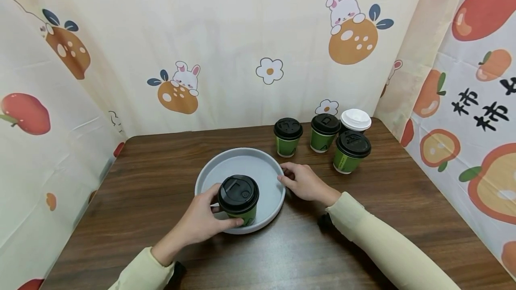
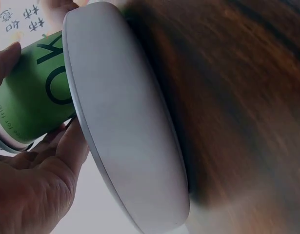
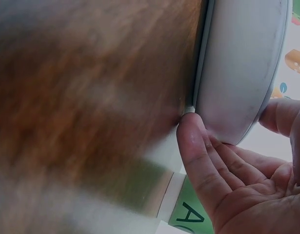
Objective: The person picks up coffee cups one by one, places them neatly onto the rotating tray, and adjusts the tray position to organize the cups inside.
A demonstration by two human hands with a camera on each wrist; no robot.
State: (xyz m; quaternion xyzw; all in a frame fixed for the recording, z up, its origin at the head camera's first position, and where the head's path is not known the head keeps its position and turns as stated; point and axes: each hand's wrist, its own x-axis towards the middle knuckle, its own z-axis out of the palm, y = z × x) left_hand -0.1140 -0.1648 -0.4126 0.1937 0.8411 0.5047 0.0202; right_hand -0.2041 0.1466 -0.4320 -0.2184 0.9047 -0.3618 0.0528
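Gripping one black-lidded green cup [image 1: 238, 200] over grey tray [image 1: 268, 196]: my left hand [image 1: 205, 218], fingers curled; pinching tray edge: my right hand [image 1: 305, 183]

The worktop [image 1: 153, 182] has a brown wood-grain surface. I see a round grey tray [image 1: 264, 200] set on it. Three green cups [image 1: 321, 139] with black lids and one white-lidded cup [image 1: 355, 120] stand grouped toward the person's far right.

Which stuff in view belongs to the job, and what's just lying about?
In the job:
gray tray, held by right hand
black-lidded green cup, gripped by left hand

Probably just standing about, untouched:
three other black-lidded cups
white-lidded cup
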